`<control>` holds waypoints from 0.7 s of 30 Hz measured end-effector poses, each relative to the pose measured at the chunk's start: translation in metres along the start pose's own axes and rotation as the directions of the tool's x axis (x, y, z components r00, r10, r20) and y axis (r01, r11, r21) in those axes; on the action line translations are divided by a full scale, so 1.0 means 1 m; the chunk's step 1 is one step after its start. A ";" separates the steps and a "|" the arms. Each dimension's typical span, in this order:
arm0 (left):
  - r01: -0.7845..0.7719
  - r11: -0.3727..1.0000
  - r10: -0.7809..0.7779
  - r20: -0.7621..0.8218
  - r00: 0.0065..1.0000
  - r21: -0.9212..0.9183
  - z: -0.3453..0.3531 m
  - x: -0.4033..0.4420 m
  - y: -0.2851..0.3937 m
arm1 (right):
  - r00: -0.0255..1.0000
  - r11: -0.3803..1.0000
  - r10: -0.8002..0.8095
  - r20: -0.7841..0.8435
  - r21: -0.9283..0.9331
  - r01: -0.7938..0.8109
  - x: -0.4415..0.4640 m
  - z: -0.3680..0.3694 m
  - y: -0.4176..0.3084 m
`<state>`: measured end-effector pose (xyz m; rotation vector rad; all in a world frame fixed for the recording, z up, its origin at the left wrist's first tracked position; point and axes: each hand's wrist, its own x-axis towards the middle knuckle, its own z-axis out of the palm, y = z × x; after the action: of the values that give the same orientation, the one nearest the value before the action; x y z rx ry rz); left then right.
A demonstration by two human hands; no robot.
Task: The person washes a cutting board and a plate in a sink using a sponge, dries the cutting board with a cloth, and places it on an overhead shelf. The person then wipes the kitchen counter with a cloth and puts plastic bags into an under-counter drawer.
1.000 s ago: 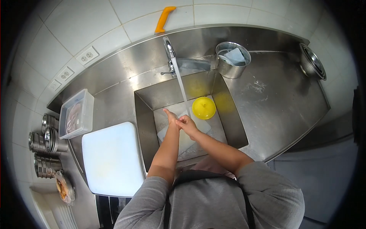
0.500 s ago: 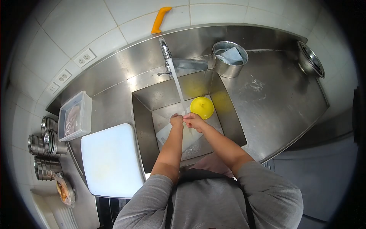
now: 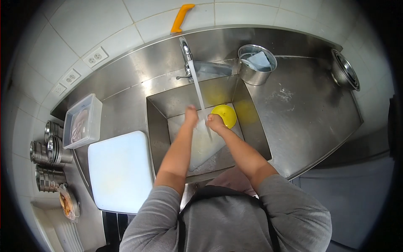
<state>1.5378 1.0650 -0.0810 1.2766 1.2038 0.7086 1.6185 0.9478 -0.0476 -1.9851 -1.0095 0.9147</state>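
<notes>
My left hand (image 3: 191, 116) is over the sink, left of the running water (image 3: 197, 86), its fingers smeared by motion. Just right of the stream is my right hand (image 3: 215, 122), fingers curled closed; whatever they may hold is hidden. Beside and partly behind it lies a yellow round bowl-like thing (image 3: 226, 114) in the steel sink (image 3: 257, 134). Under both hands, a whitish flat board (image 3: 199, 151) rests on the sink bottom. Water falls from the faucet (image 3: 185, 49) between the two hands.
Left of the sink lies a white cutting board (image 3: 120, 172), with a plastic tub (image 3: 84, 122) behind it. Stacked metal containers (image 3: 49, 178) and a wrapped food packet (image 3: 68, 203) are farther left. A steel pot (image 3: 257, 75) and bowls (image 3: 345, 69) stand right. An orange handle (image 3: 182, 19) rises behind.
My hands were together under the stream and are now apart. The left hand has moved left and up; the right stays near the yellow thing. The water still runs.
</notes>
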 end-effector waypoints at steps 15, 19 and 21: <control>-0.070 0.969 0.132 0.259 0.957 -0.237 -0.033 -0.017 0.175 | 0.901 0.844 0.077 0.426 0.454 -0.286 0.003 0.009 0.009; -0.091 0.993 0.065 0.291 0.955 0.075 -0.041 -0.049 0.107 | 0.910 0.922 0.123 0.397 0.293 -0.253 0.030 0.003 0.031; -0.138 0.957 0.045 0.336 0.941 0.256 -0.033 -0.064 0.044 | 0.987 0.934 -0.120 0.111 -0.325 0.150 0.054 0.007 0.074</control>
<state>1.4985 1.0263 -0.0170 1.6218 0.9948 0.3791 1.6621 0.9640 -0.1269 -2.1284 -1.4121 0.8035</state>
